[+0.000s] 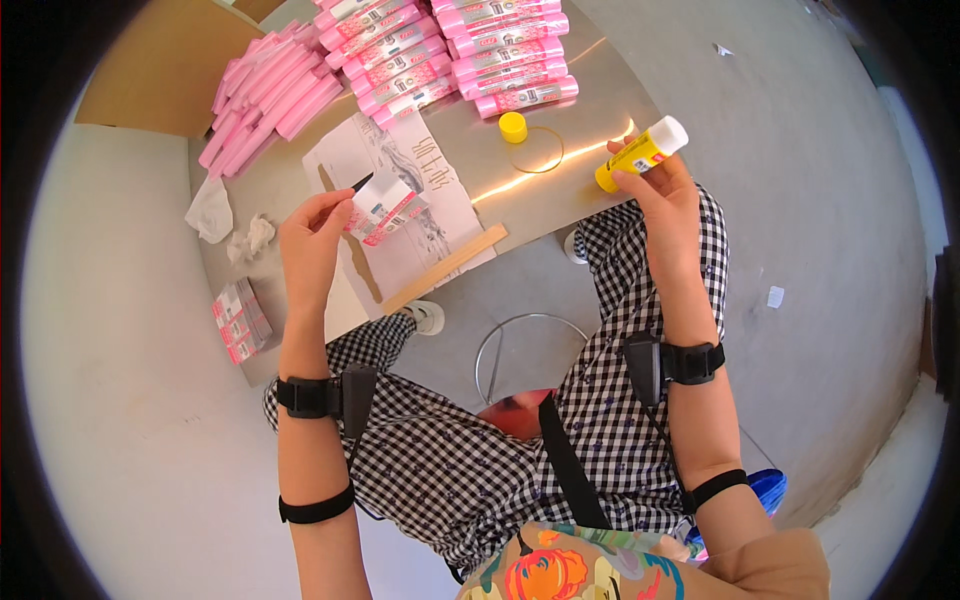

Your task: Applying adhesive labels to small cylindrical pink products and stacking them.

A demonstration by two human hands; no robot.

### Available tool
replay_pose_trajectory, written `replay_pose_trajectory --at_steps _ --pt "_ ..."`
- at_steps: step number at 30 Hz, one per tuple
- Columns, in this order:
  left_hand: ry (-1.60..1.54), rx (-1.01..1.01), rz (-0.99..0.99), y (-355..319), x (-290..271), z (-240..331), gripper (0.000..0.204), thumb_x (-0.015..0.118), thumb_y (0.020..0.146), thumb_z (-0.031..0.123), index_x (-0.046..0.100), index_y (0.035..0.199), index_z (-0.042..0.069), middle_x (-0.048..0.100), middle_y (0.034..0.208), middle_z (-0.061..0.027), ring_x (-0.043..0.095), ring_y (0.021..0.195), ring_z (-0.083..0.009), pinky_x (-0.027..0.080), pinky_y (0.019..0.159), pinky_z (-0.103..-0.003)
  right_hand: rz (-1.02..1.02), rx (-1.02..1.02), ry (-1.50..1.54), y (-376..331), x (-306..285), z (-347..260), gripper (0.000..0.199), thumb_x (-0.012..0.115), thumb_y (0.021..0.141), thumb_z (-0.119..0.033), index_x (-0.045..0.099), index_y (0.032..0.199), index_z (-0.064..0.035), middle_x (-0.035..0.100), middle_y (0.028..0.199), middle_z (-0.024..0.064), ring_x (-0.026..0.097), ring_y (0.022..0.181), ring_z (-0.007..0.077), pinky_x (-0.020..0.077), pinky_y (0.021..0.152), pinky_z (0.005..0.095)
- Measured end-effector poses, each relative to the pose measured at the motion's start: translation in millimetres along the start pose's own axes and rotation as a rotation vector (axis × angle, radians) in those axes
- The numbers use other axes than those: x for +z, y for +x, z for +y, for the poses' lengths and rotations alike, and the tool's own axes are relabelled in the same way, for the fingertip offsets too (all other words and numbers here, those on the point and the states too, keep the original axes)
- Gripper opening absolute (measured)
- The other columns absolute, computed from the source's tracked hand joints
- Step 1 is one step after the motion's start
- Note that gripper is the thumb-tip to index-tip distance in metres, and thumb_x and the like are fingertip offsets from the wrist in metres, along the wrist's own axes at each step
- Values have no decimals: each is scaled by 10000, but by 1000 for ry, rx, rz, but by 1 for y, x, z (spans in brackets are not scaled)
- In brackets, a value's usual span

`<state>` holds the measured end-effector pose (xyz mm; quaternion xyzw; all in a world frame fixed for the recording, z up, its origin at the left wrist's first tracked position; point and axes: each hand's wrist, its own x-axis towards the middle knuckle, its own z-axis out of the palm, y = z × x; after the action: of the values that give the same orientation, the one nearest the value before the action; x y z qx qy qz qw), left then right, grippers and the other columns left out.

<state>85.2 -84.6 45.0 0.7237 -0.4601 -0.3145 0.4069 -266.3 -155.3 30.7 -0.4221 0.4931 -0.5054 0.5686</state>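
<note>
My left hand pinches a printed pink-and-white paper label at its edge, above a sheet of paper with grey drawings. A small dark piece shows by those fingertips; I cannot make out what it is. On the right, my right hand is wrapped round a yellow glue stick, tilted with its white end up and to the right. A yellow cap stands on the metal table, beside a thin loop like a rubber band.
Labelled pink rolls are piled at the far side, with unlabelled pink rolls left of them. A wooden strip lies along the near table edge. Stacked labels, crumpled tissue and a cardboard box are at left.
</note>
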Motion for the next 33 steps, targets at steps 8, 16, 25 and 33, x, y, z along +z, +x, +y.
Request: replay_pose_trajectory --at_steps 8,16,25,33 --pt "151 75 -3 -17 8 32 197 621 888 125 700 997 -19 683 823 -30 589 781 -67 446 708 -217 33 -258 -498 56 21 3 401 684 738 -27 578 1123 1 674 1016 169 670 921 287 528 781 360" --pt "415 15 -94 -53 -4 59 275 618 927 238 693 885 -23 520 573 2 413 554 -58 317 531 -239 99 -287 -697 72 8 7 299 658 746 -5 545 1024 -19 632 972 209 586 943 423 484 762 440" --pt "481 -37 -13 -46 8 68 467 537 971 353 677 719 -14 324 524 30 299 519 -64 226 491 -273 54 -234 -625 70 7 6 359 634 747 18 535 1087 -42 620 1035 175 571 1007 398 471 818 429" --pt "548 64 78 -55 14 65 404 592 931 320 616 703 -12 505 515 -119 481 467 -219 363 490 -360 95 -314 -623 82 -9 36 430 612 774 54 546 1188 -38 631 1082 134 635 917 251 505 796 333"
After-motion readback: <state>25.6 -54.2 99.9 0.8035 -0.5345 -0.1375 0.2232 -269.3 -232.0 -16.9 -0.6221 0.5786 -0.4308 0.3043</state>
